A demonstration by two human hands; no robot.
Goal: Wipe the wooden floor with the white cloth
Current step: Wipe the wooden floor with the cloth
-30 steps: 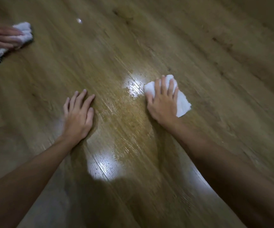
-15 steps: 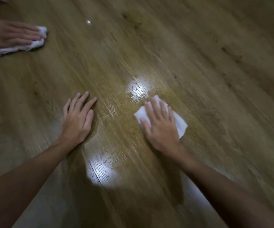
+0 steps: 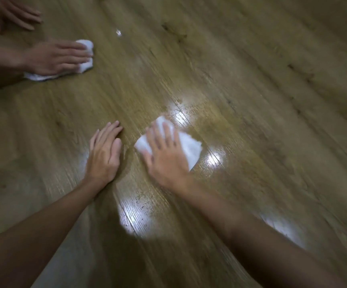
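My right hand (image 3: 167,156) lies flat on the white cloth (image 3: 190,147), fingers spread and straight, pressing it against the wooden floor (image 3: 262,100); nothing is gripped. The cloth sits beneath the palm and fingers, its edges showing to the right and beyond the fingertips, just below a bright wet reflection on the boards. My left hand (image 3: 105,154) rests flat on the floor just beside it, fingers together and extended, empty. Upper left: a second person's hand (image 3: 56,57) presses another white cloth (image 3: 85,57) to the floor; a further hand (image 3: 10,11) lies above it.
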